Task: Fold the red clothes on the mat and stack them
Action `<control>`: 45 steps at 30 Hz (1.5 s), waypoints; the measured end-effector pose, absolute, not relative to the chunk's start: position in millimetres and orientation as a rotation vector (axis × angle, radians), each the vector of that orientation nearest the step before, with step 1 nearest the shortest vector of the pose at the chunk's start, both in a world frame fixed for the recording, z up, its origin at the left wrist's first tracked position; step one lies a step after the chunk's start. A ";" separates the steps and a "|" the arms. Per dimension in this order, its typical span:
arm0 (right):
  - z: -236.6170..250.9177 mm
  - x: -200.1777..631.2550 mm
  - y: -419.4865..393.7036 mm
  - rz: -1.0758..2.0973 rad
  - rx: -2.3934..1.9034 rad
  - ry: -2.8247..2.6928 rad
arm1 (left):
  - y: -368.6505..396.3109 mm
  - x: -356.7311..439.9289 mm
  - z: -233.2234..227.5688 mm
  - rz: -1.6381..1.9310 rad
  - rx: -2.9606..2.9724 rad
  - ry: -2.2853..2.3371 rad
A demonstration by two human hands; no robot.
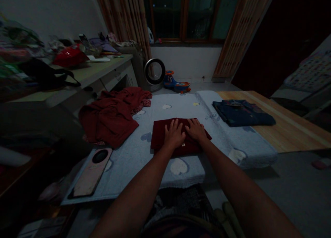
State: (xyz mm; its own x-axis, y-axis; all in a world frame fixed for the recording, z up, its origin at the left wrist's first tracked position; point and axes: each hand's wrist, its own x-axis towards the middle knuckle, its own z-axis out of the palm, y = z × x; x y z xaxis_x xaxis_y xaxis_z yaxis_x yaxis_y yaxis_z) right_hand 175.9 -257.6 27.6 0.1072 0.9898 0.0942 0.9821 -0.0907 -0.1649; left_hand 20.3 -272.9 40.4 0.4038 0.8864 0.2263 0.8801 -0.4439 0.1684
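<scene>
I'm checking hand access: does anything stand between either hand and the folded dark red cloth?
Nothing visible does: the left hand and right hand both rest on the folded dark red cloth. Apart from it, the crumpled red clothing lies to the left, the folded blue garment to the right.

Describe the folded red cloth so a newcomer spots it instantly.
Look at the pale blue, heart-patterned blanket. Near its front edge, under the left hand and right hand, lies the folded red cloth. It is flat, unlike the heaped red clothes to its left, and red, unlike the folded blue clothing.
</scene>
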 end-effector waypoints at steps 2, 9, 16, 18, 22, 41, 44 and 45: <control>28.0 175.6 -257.9 0.058 -2.195 -1.977 | -273.0 20.0 40.7 0.440 2.621 1.640; 29.2 175.5 -257.9 0.065 -2.206 -1.993 | -272.2 20.1 40.8 0.429 2.621 1.635; 30.9 175.0 -259.2 0.056 -2.205 -1.995 | -273.5 19.9 42.7 0.427 2.601 1.633; 31.3 174.8 -259.6 0.059 -2.207 -1.996 | -273.9 20.1 43.4 0.420 2.595 1.635; 31.1 175.0 -259.1 0.058 -2.212 -1.995 | -274.6 20.4 44.3 0.420 2.592 1.641; 30.3 175.2 -259.2 0.061 -2.198 -1.995 | -274.8 20.5 43.0 0.440 2.600 1.653; 30.6 175.2 -259.2 0.068 -2.199 -1.996 | -274.7 20.7 43.8 0.419 2.596 1.660; 30.8 175.3 -259.2 0.068 -2.201 -1.992 | -274.6 20.8 43.9 0.410 2.597 1.660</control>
